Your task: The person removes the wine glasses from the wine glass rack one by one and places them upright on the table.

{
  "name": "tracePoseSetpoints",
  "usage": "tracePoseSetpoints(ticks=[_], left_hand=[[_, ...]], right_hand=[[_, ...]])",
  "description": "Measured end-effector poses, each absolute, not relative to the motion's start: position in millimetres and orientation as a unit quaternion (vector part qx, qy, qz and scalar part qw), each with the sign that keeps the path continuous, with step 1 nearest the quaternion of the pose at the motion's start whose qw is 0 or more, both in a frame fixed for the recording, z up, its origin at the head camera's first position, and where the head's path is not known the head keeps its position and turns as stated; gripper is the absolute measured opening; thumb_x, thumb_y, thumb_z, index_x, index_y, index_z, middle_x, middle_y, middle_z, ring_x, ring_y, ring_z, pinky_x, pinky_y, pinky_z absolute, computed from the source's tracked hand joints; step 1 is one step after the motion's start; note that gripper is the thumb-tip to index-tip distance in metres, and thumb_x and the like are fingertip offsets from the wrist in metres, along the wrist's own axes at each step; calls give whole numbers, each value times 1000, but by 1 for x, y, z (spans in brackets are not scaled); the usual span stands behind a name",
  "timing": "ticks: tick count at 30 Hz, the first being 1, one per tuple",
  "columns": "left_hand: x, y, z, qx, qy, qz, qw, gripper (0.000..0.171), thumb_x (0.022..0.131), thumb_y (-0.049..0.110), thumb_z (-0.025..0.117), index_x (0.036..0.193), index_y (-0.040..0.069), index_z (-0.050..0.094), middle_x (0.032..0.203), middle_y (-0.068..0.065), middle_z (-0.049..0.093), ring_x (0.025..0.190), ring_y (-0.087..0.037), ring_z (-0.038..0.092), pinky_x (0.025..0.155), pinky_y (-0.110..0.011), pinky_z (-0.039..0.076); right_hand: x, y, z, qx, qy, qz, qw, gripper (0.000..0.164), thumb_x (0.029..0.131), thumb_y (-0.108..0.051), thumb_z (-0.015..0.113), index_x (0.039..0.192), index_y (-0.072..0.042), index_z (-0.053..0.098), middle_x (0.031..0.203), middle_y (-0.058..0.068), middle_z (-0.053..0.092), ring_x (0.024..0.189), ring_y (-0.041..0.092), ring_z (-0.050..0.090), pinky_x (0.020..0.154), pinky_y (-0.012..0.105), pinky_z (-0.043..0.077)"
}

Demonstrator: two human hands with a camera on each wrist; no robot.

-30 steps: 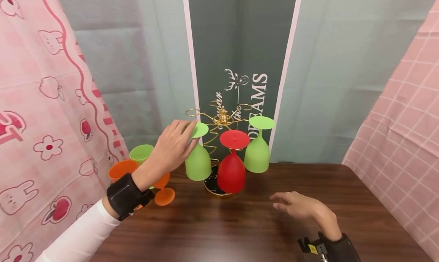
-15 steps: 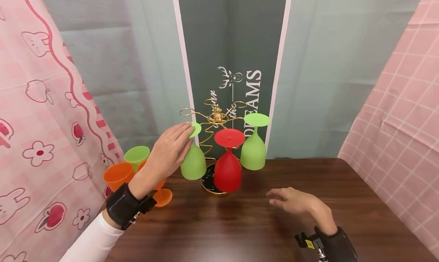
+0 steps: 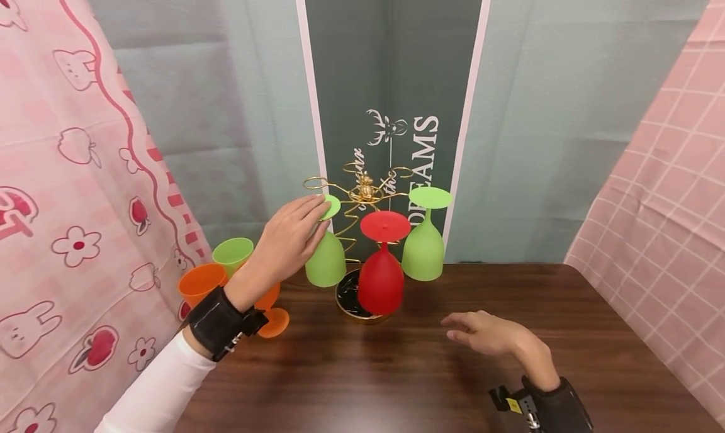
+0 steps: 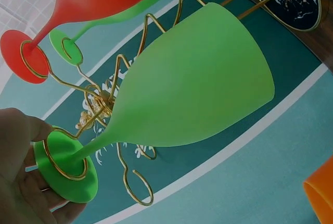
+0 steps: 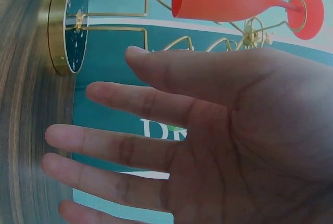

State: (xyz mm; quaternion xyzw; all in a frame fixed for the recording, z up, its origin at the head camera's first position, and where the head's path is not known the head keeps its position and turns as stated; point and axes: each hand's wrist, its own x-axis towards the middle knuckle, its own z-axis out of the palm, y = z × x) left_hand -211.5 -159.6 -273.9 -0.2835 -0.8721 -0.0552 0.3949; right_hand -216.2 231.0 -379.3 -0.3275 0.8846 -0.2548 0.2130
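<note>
Right hand [image 3: 491, 333], nearest, is held over the wooden table [image 3: 396, 376] at 4 o'clock from the middle of the gold rack [image 3: 365, 189], fingers straight and apart, well away from the left hand [image 3: 286, 235]. Orange goblets [image 3: 202, 283], partly hidden, are at 8 o'clock. A red goblet [image 3: 382, 281] hangs upside down at 5. At 9, left thumb and fingers are clamped on the foot of a green goblet [image 3: 326, 262], which hangs bowl-down, foot against a rack loop. A second green goblet [image 3: 423, 255] hangs at 3. Behind, at 12, rises a grey curtain [image 3: 544, 118].
</note>
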Motion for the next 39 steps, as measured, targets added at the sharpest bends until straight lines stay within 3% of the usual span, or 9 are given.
tracePoseSetpoints(ticks=[12,20,27,32,39], left_hand=[[-211,-148,-271,-274,-884,-38,377,38,101,16,63,137,4,64,137,-16,66,131,-32,61,112,-46,47],[-211,-143,-267,-273,-890,-29,363,40,101,19,64,138,4,64,138,-16,66,133,-31,60,113,-45,46],[-212,-141,-263,-247,-913,-39,324,43,105,28,58,141,6,61,142,-15,63,138,-31,56,116,-46,43],[-211,-143,-261,-218,-928,-66,294,47,107,36,53,144,8,59,146,-14,60,140,-31,53,117,-48,42],[-214,-144,-260,-242,-922,-71,293,45,105,34,56,142,8,61,145,-14,61,140,-32,53,116,-49,43]], right_hand=[[-213,230,-379,-334,886,-252,200,37,104,-24,57,130,2,62,120,18,72,109,36,69,89,53,56],[-213,228,-378,-324,880,-266,222,38,105,-23,56,132,3,60,124,21,69,113,39,67,91,58,54],[-210,227,-377,-311,882,-271,228,38,104,-22,57,132,4,60,124,20,70,113,40,67,93,61,53],[-210,224,-379,-313,885,-260,224,36,104,-22,58,131,2,61,123,19,70,113,38,67,92,59,53],[-211,224,-381,-326,888,-247,209,38,104,-23,58,131,3,61,127,22,68,114,39,67,91,56,54]])
